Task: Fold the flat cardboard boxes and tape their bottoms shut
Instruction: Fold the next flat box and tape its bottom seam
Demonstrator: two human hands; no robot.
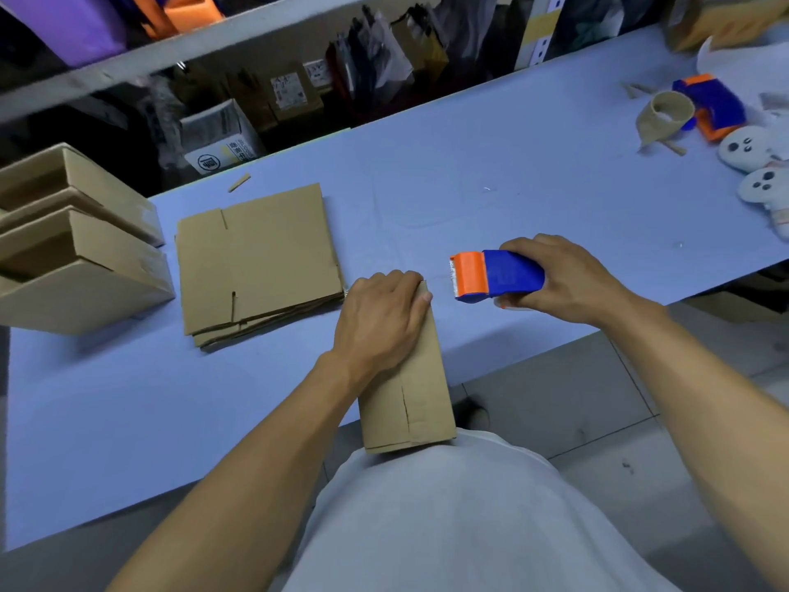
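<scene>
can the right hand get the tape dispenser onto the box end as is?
Probably yes. The right hand grips the blue and orange tape dispenser just beside the brown cardboard box, with only bare blue table between. The left hand covers that end's top, though.

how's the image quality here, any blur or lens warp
Head view: wide-angle warp bows the blue table edge and shelf rail; shelf clutter and the far tape dispenser are smeared soft; the hands, held tape dispenser and box stay fairly sharp; lighting even, no glare.
</scene>
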